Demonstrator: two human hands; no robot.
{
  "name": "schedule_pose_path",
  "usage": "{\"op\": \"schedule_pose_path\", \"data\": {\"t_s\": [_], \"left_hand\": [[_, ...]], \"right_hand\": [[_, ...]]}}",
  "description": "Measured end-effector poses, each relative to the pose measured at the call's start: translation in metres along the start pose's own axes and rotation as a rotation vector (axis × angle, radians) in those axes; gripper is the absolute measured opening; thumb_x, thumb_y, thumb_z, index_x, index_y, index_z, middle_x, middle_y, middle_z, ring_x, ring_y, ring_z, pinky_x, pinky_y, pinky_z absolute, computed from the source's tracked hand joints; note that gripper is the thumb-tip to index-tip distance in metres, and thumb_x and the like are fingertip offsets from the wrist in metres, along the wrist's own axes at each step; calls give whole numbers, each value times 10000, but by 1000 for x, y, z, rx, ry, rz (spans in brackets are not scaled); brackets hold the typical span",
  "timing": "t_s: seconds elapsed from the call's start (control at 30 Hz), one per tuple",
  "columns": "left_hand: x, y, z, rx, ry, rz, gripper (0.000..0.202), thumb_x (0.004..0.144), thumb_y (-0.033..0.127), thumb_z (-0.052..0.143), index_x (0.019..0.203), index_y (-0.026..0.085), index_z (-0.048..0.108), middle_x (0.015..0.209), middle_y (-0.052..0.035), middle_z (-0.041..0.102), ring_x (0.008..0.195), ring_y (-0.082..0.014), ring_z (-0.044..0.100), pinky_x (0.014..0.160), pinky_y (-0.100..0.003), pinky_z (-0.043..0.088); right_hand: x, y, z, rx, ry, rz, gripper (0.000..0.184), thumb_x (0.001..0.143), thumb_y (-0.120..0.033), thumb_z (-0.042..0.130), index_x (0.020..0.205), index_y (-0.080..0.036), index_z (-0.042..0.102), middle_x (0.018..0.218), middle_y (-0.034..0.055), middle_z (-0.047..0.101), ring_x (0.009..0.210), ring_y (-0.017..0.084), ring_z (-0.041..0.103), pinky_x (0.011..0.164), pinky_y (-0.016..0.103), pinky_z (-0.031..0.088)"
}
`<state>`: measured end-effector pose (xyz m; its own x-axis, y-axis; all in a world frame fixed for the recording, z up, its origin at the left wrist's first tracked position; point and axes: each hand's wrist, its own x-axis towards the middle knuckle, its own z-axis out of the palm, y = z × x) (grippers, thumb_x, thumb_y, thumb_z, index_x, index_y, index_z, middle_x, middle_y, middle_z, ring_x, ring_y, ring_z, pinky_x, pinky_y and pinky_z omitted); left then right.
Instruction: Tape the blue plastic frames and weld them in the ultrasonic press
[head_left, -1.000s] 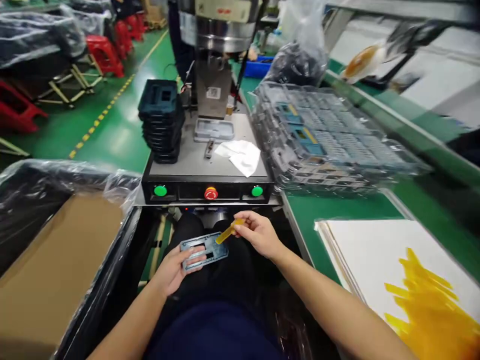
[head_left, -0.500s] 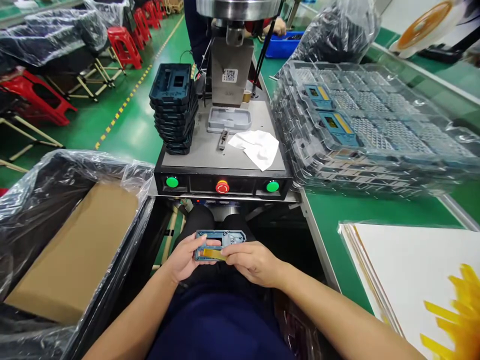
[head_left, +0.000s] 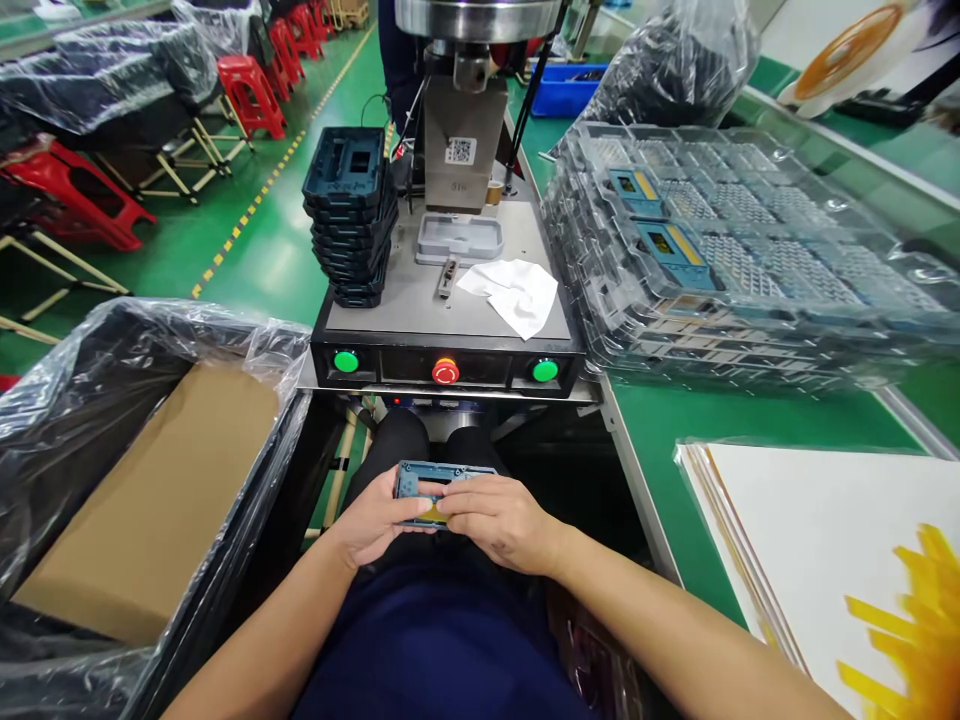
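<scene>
Above my lap, my left hand is closed around the left end of a blue-grey plastic housing, its thumb over the near edge. The housing has a rectangular opening, with a finger showing through it. A yellow tape strip lies along the near side of the housing. My right hand is closed, its fingertips on the strip, and covers the housing's right part. The strip's right end is hidden under these fingers.
Ahead stands a press with green buttons and a red stop button. On its bed are stacked dark housings, a grey fixture and a white cloth. Clear trays and white sheets with yellow strips lie right; a lined bin, left.
My right hand has moved slightly left and over the housing, covering more of it. The yellow strip's left end, slightly raised before, now lies lower against the housing under my thumb.
</scene>
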<state>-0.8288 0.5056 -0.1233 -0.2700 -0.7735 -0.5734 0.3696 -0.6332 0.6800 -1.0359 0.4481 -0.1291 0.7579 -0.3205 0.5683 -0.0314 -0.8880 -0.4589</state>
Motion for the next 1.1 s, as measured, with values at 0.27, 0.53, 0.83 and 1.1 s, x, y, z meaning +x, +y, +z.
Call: {"op": "schedule_pose_path", "data": {"t_s": [0.27,0.53,0.83,1.1], "left_hand": [[0,-4,0,-10,-18,52,511,694,159,756,1149,193,525,1118,-125,673,985,-262,647,813,-386,499],[2,-6,-5,13,106,80,426,660,138,756,1053,161,593,1062,-102,687,947,-251,653,800,-373,509],[2,-3,-7,30,111,72,448,685,152,737,1094,175,557,1129,-121,668,1004,-287,648,848,-412,495],[3,-2,-10,-2,109,60,458,705,226,746,1128,178,577,1180,-121,653,1018,-275,637,849,-388,490]], "right_hand": [[1,-2,-2,25,-15,16,163,831,-120,499,871,-211,628,1010,8,725,1044,155,636,903,289,512],[-3,2,-8,36,85,110,394,691,-79,483,1042,-219,598,1041,53,686,1048,204,605,910,385,488],[-8,10,-15,-45,-120,346,786,739,-423,673,1397,-138,349,1394,203,416,1290,319,391,1032,512,383],[-11,15,-9,-67,-127,341,718,740,-361,677,1368,-159,394,1345,180,491,1238,303,465,1023,485,406]]}}
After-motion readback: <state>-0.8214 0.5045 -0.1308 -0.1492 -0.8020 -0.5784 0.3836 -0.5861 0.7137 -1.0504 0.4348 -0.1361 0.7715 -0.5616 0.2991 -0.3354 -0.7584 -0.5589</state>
